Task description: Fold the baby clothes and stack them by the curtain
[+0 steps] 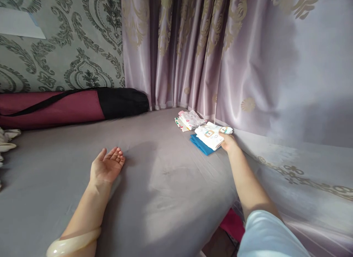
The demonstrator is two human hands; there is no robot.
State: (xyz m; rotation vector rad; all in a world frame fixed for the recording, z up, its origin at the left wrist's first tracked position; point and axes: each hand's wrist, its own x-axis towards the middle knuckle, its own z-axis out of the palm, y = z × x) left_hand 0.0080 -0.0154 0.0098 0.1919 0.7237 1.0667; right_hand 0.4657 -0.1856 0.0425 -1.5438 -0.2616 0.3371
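My right hand [228,141] grips the near right edge of a folded white cloth [208,134] printed with small cartoon figures. That cloth lies over a folded blue cloth [203,146], whose front part shows beneath it. Just behind and to the left is another small stack, a folded pink-and-white printed cloth [192,119] on top of a cream cloth [182,125] with red and green marks. Palm up over the grey sheet, my left hand [107,166] is open and holds nothing, its fingers slightly curled.
The grey-sheeted bed [165,168] spreads below both hands. A long maroon and black bag [68,105] lies along the patterned wall. Mauve curtains [187,58] hang at the back and right. Crumpled cream fabric [8,139] sits at the left edge; something bright pink [234,224] shows below the bed's edge.
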